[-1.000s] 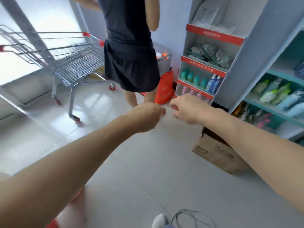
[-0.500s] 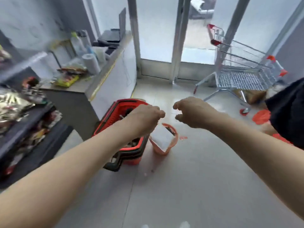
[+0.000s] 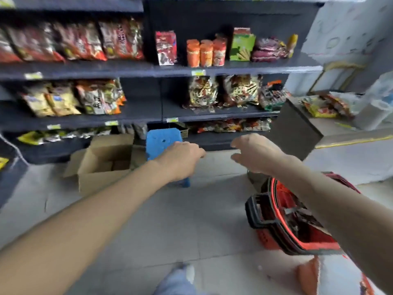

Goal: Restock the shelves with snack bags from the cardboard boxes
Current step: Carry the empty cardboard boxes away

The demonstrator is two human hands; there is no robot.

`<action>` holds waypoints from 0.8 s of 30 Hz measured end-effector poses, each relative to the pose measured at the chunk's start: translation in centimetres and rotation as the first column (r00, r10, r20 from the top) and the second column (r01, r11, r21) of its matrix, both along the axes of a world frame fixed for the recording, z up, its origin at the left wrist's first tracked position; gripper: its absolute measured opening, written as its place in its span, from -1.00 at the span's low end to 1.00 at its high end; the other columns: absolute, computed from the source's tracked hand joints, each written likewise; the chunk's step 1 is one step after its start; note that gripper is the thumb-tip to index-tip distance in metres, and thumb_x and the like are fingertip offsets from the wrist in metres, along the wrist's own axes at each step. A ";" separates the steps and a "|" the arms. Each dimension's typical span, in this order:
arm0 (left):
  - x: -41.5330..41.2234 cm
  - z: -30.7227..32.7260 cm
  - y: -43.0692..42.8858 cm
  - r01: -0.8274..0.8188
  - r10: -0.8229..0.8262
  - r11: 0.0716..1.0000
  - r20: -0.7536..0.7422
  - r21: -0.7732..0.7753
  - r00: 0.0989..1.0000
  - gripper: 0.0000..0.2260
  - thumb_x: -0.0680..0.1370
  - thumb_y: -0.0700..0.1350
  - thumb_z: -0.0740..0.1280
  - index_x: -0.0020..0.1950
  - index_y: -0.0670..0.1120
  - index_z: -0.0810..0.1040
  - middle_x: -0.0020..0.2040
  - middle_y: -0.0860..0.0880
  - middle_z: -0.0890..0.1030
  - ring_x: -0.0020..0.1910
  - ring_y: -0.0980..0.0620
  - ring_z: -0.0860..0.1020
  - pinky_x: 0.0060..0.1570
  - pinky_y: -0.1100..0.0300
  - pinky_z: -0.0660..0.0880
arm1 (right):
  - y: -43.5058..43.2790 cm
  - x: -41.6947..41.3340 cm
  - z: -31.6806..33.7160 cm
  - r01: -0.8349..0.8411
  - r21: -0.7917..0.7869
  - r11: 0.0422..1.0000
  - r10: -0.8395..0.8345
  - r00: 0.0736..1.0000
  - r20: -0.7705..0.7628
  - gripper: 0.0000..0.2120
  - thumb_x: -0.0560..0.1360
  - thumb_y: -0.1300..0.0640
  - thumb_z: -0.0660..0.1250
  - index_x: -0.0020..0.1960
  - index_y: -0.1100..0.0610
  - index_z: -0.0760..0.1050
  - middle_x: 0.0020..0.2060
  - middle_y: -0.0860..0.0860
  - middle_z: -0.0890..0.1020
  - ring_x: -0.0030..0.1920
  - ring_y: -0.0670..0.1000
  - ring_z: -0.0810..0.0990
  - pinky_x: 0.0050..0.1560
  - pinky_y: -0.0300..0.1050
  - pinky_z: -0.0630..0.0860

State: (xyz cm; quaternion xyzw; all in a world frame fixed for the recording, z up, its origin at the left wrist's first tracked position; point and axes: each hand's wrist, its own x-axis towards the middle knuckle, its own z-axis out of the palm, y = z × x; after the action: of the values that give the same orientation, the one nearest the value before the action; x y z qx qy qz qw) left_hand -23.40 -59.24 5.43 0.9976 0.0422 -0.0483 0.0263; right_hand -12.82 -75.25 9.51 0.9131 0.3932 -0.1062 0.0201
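A dark shelf unit [image 3: 148,70] faces me, its boards lined with snack bags [image 3: 89,41] in red, yellow and silver. An open cardboard box [image 3: 106,161] stands on the floor at the foot of the shelves, left of centre, and looks nearly empty inside. My left hand [image 3: 180,157] reaches forward with loosely curled fingers in front of a blue stool, holding nothing. My right hand [image 3: 253,153] is stretched out beside it, fingers bent and apart, also empty. Both hands hover above the floor, right of the box.
A blue plastic stool [image 3: 163,141] stands between the box and the shelves. Stacked red and black shopping baskets [image 3: 282,216] sit on the floor at my right. A dark counter [image 3: 297,128] with packets and a paper roll lies at the right. Grey floor tiles stretch in front.
My view has swung from the toiletries shelf and shopping cart, past the doorway and counter, to the snack shelves. Both hands stay stretched out and empty throughout.
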 end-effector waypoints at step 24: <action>-16.7 -7.4 36.0 -0.656 0.645 0.745 -0.121 -0.120 0.755 -0.86 0.55 -0.28 0.12 -0.17 -0.08 0.32 -0.04 -0.10 0.53 -0.06 -0.18 0.51 -0.14 0.06 0.40 | 44.3 -8.6 -10.0 -0.478 -0.050 0.877 0.452 0.856 -0.252 -0.67 0.56 0.16 0.17 0.32 0.13 0.40 0.19 0.13 0.53 0.16 0.17 0.52 -0.06 -0.09 0.40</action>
State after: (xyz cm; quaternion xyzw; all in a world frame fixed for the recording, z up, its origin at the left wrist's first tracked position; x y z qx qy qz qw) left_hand -40.13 -23.27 -2.01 0.9128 0.3840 -0.0751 0.1172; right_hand -21.42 -30.95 -0.51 0.7694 0.5953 -0.2261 0.0494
